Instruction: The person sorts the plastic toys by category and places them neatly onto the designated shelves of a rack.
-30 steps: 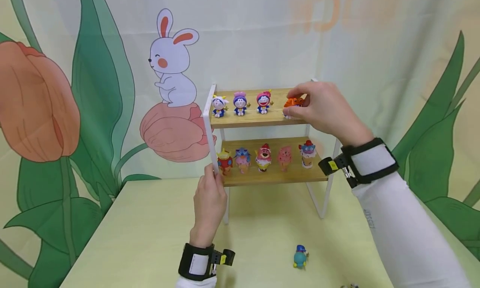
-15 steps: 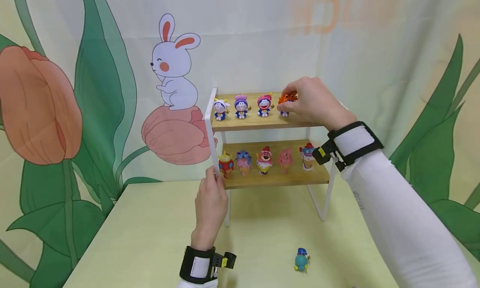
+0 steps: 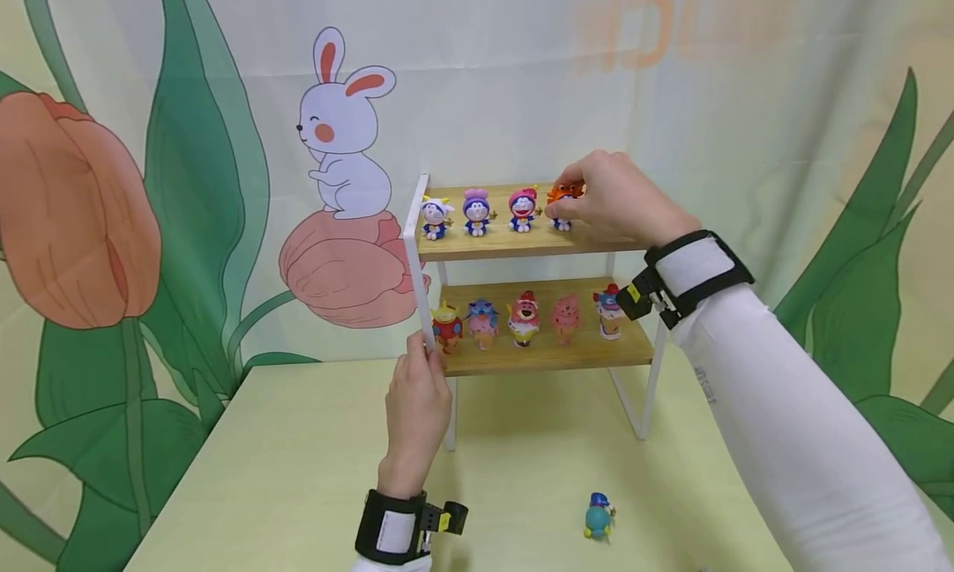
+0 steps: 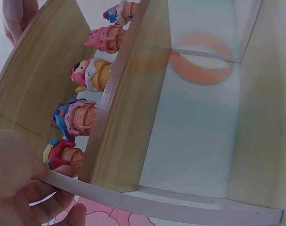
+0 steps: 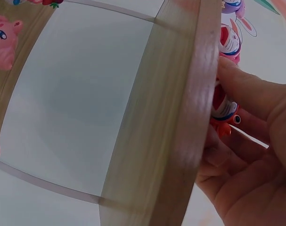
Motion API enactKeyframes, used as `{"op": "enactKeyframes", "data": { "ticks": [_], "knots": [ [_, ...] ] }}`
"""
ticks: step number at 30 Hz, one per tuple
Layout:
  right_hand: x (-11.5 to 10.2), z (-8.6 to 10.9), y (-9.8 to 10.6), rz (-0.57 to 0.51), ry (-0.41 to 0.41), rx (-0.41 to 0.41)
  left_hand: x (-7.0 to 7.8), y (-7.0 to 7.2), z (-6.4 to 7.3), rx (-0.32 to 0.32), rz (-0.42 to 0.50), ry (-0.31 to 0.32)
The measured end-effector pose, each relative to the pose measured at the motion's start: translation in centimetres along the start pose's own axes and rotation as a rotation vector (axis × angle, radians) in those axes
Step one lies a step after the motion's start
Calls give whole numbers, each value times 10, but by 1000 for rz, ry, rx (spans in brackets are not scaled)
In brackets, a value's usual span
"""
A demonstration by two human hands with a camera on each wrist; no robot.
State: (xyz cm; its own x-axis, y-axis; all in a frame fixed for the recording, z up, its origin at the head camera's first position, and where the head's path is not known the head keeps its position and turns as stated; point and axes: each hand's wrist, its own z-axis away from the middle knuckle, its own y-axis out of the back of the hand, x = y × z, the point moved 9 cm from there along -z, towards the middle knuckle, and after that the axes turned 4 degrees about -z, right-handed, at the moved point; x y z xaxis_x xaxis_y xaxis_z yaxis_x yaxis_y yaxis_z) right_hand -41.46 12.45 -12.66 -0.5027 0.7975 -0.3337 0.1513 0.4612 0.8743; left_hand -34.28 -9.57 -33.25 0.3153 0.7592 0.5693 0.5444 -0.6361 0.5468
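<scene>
My right hand (image 3: 622,198) pinches a small figurine with an orange crab-like hat (image 3: 564,193) on the top board of a two-tier shelf (image 3: 522,245). Left of it stand three similar blue-and-white figurines, the closest one in a pink hat (image 3: 522,209). In the right wrist view the thumb and fingers close around the orange-hatted figurine (image 5: 224,108) behind the board's edge. My left hand (image 3: 419,410) grips the shelf's white left frame (image 4: 180,210) at the lower board, beside a red figurine on a cone (image 3: 447,327).
Several ice-cream-cone figurines line the lower board, among them a pink one (image 3: 566,318) and a blue one with a red cap (image 3: 609,310). A teal figurine with a blue hat (image 3: 598,518) is on the yellow table (image 3: 298,473). Behind hangs a printed curtain (image 3: 477,100).
My right hand has moved left along the top board with the orange-hatted figurine, closer to the pink-hatted one. My left hand keeps its hold on the frame.
</scene>
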Motion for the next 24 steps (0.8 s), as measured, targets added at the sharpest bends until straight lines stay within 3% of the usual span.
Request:
{"op": "enactKeyframes", "data": {
  "ticks": [24],
  "knots": [
    [4, 3, -1, -30, -44, -11, 2, 2, 0, 6, 0, -19]
  ]
}}
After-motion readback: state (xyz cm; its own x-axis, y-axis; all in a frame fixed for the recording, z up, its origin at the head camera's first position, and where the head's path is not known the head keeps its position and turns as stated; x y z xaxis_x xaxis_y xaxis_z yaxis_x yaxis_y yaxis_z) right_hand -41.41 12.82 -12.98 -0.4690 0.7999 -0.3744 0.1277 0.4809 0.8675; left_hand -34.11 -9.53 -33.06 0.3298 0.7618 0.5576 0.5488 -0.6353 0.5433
